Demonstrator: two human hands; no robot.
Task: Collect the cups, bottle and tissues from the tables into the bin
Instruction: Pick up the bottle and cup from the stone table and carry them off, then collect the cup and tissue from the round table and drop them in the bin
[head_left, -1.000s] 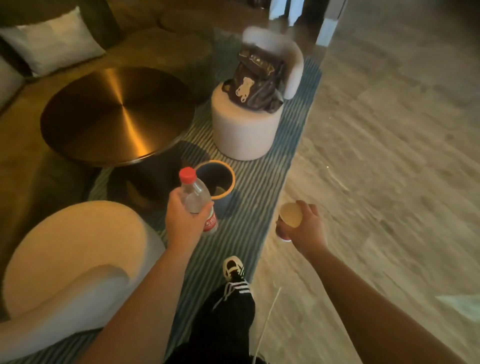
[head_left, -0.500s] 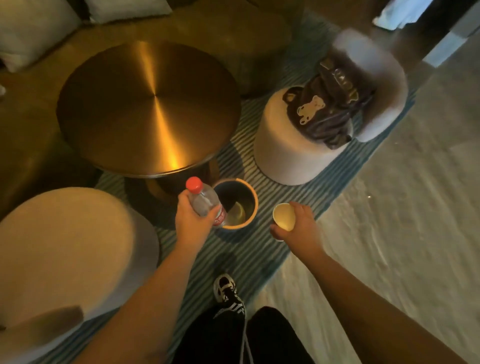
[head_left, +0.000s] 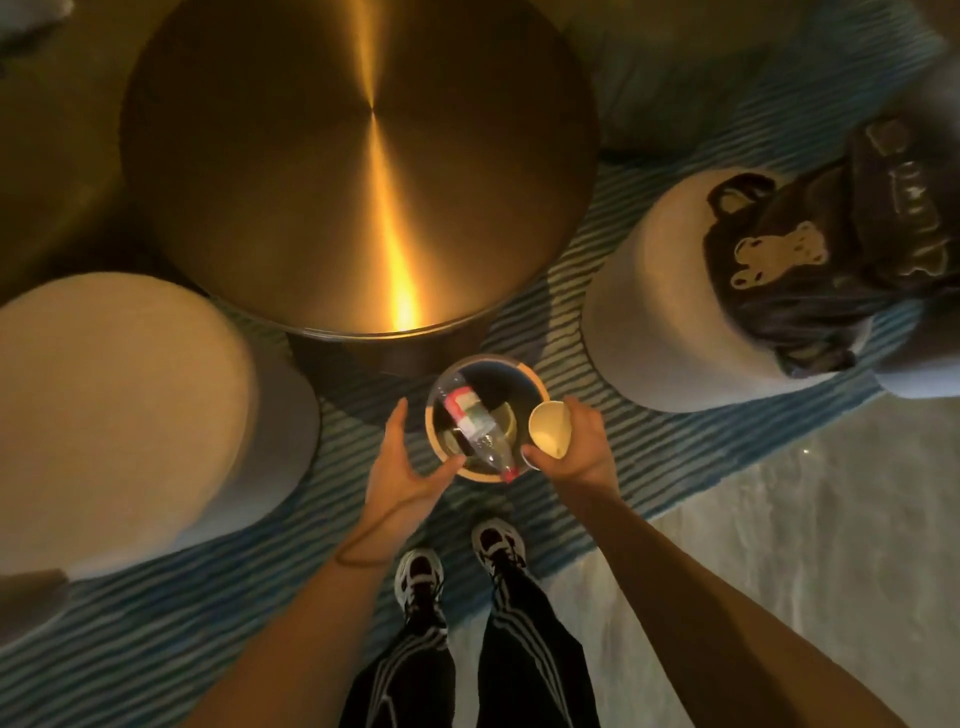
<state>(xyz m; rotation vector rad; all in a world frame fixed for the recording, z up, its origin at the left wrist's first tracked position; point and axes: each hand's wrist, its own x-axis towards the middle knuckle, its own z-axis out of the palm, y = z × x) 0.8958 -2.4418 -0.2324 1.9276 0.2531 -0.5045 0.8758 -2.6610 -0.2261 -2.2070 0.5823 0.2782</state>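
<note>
The bottle in the bin is motion-blurred, its label unreadable, and what lies beneath it cannot be told. At twelve o'clock the round table is cut by the top edge. At three o'clock the dark bag runs blurred off the right edge.

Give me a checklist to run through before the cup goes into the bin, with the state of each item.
1. Cup held firmly: ok, the right hand grips its side.
2. Cup over the bin: ok, it sits above the right rim, though not centred.
3. Bottle released and in the bin: ok, it lies tilted inside, cap toward the near rim.
4. Left hand out of the way: not ok, its open fingers reach the bin's left rim.
5. Room left in the bin: cannot tell, the bottle spans much of the opening.
6. Cup empty: ok, its inside looks bare.
</note>
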